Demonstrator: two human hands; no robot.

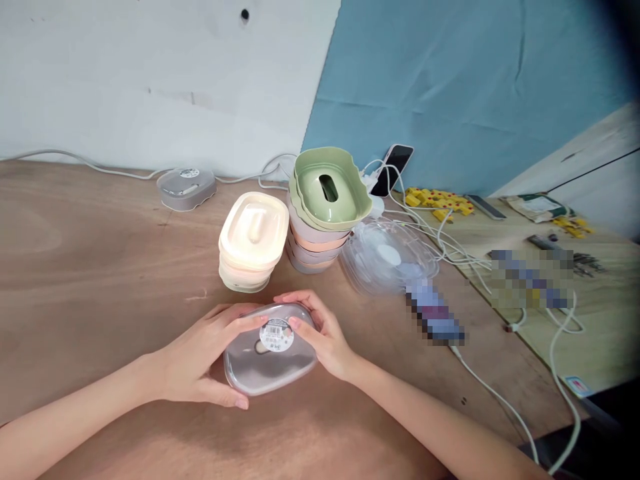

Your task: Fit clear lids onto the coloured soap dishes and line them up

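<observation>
A grey plastic box with a clear lid (280,377) is held low over the front of the table, tilted. On the lid is a round white barcode sticker (277,335). My left hand (210,357) grips the box's left side, its thumb along the near edge and its index finger on the lid by the sticker. My right hand (320,333) closes on the right side, thumb pressed at the sticker's edge. Just beyond stands a stack of cream plastic trays (254,233). Right of it is a taller stack topped by green slotted trays (345,193).
A similar lidded grey box (187,190) sits at the back left by the wall. Stacked clear lids (390,257) lie right of the trays. Beyond are a leaning phone (394,170), yellow pieces (440,201), a blurred-out phone (435,313) and tangled white cables (493,387).
</observation>
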